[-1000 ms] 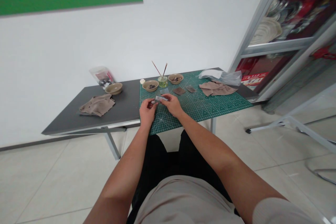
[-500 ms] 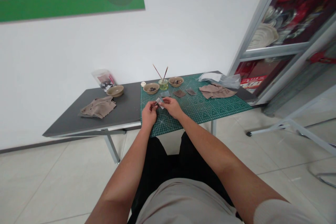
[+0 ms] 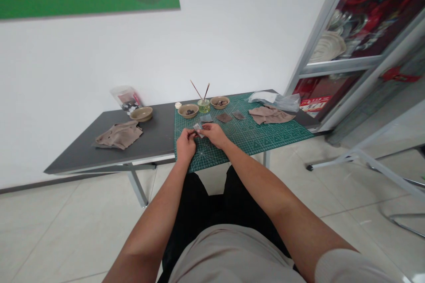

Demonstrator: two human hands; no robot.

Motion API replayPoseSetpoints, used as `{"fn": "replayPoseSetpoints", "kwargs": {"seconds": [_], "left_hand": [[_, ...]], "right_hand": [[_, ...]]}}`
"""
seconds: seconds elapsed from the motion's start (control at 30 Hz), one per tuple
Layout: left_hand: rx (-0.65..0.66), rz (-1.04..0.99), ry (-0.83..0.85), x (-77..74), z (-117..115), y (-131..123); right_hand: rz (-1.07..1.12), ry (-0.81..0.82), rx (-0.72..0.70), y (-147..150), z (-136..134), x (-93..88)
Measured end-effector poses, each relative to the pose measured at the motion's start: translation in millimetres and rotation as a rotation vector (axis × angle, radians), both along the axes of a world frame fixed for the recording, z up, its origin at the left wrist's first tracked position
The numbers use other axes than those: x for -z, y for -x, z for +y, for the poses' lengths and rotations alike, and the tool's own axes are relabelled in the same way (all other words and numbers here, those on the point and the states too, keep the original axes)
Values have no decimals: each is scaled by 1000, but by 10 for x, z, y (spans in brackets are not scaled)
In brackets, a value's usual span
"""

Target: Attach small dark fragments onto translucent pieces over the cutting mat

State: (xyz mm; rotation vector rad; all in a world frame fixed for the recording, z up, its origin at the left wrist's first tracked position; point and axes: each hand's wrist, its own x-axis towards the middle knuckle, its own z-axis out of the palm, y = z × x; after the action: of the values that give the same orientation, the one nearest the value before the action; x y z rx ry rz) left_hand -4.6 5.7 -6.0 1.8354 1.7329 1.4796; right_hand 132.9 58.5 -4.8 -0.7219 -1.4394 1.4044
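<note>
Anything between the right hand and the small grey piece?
Nothing visible: the right hand grips the small grey piece directly, over the green mat. The left hand is right beside it; contact there is unclear.

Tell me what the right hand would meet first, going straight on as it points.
Beyond the small pale piece at its fingertips, the right hand would probably meet the left hand first, though depth is unclear.

Holds the left arm (image 3: 154,221) and the right arm (image 3: 282,203) out in front and low, wide apart near the body and leaning in. Has the left hand (image 3: 186,143) curled with bent fingers, close beside the right hand (image 3: 215,135), and pinches with the right thumb and fingers.
</note>
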Motion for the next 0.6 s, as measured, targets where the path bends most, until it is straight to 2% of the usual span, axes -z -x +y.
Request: {"fn": "replayPoseSetpoints", "kwargs": {"seconds": [0.13, 0.3, 0.47, 0.6], "left_hand": [[53, 20, -11, 3, -3, -3], [10, -39, -4, -14, -10, -9], [72, -42, -3, -17, 0, -5], [52, -40, -25, -25, -9, -16]], "right_hand": [[12, -16, 69, 12, -9, 2], [2, 16, 5, 3, 9, 14], [27, 29, 40, 15, 14, 12], [-30, -115, 118, 14, -10, 13]]}}
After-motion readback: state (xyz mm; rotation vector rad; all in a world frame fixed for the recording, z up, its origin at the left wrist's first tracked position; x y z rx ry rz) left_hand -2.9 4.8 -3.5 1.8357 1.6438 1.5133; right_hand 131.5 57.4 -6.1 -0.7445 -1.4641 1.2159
